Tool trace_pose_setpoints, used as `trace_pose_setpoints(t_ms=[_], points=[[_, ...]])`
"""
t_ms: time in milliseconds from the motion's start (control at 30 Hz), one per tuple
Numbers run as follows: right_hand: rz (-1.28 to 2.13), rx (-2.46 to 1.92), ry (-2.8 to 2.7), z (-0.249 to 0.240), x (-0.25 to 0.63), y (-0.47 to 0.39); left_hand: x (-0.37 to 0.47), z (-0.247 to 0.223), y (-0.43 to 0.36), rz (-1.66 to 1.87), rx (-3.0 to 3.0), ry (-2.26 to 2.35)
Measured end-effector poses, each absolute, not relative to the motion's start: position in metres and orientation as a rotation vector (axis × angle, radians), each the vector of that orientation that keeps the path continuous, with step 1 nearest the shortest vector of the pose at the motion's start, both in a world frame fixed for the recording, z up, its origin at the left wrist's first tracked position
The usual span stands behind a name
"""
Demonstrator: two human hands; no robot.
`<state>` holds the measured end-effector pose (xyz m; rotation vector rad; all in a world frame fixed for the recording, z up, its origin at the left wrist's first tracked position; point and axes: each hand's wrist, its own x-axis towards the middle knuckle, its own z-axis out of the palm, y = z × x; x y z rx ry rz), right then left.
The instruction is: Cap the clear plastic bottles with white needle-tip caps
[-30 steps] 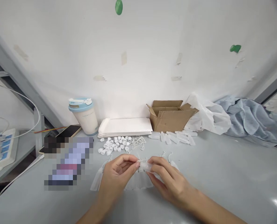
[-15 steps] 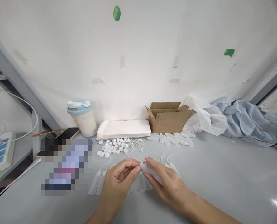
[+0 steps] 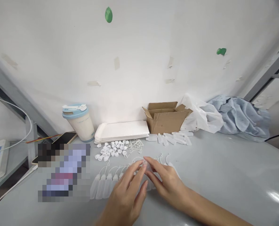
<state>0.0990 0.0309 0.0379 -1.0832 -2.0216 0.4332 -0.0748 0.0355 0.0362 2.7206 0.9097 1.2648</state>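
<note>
My right hand (image 3: 169,180) pinches a small translucent plastic tube (image 3: 147,168) between thumb and fingers, which partly hide it. My left hand (image 3: 127,194) has its fingers stretched out, the tips touching the tube's upper end, with the thumb standing apart. Under and behind both hands lies a row of similar capped tubes (image 3: 104,186) with pale looped cords, partly covered. Farther back is a pile of small white caps (image 3: 113,149). Loose pale cords (image 3: 134,146) lie beside the caps. To their right, loose translucent tubes (image 3: 169,138) lie scattered.
An open cardboard box (image 3: 167,121) and a stack of white packets (image 3: 122,129) stand against the wall. Left of them are a lidded cup (image 3: 81,125), a phone (image 3: 64,138) and a pixelated device (image 3: 66,172). A plastic bag (image 3: 205,116) and blue cloth (image 3: 240,114) lie back right.
My left hand's pinch at the tube's end has loosened; its fingers now extend and the thumb has moved away. My right hand keeps hold. The view has shifted slightly.
</note>
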Motion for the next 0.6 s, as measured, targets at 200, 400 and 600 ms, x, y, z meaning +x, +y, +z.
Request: trace_pose_setpoints(t_ms=[200,400,600], points=[[0.731,-1.145,-1.876,0.046,0.099,0.034,-0.074,0.037,0.036,1.276,2.8,0.871],[0.966,-1.108,-1.796,0.055,0.098,0.032,-0.076,0.039,0.036,1.334,2.609,0.978],[1.163,-1.008,-1.658,0.05,0.096,0.032,-0.075,0.038,0.035,1.347,2.651,0.923]])
